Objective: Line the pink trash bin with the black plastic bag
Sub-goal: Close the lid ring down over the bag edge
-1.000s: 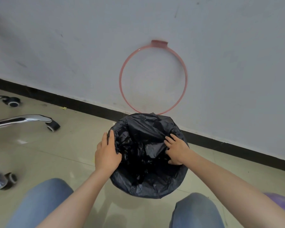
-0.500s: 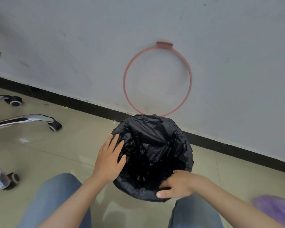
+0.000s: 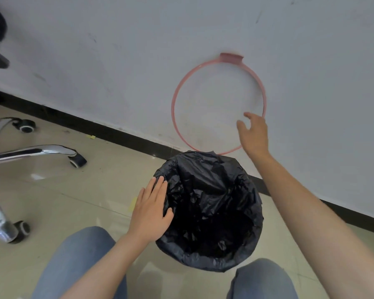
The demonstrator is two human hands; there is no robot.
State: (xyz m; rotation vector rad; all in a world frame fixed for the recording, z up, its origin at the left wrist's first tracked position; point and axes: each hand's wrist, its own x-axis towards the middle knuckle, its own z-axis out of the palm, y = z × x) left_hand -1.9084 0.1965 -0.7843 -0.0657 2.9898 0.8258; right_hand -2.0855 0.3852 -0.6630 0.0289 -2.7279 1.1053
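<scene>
The black plastic bag (image 3: 209, 203) sits in the bin on the floor, its edge folded out over the rim all round, so the bin's pink body is hidden. My left hand (image 3: 150, 210) lies flat with fingers together against the bag's left edge, holding nothing. My right hand (image 3: 254, 134) is raised, fingers spread, right by the lower right arc of a thin pink ring (image 3: 177, 91) that leans against the white wall behind the bin. Whether the hand touches the ring is unclear.
A chrome office-chair base with castors (image 3: 76, 158) stands at the left. A black skirting strip (image 3: 117, 134) runs along the wall's foot. My knees in blue jeans (image 3: 78, 255) flank the bin on the beige tiled floor.
My right hand left the bag's near rim and rose up to the pink ring at the wall. My left hand stayed on the bag's left edge and flattened.
</scene>
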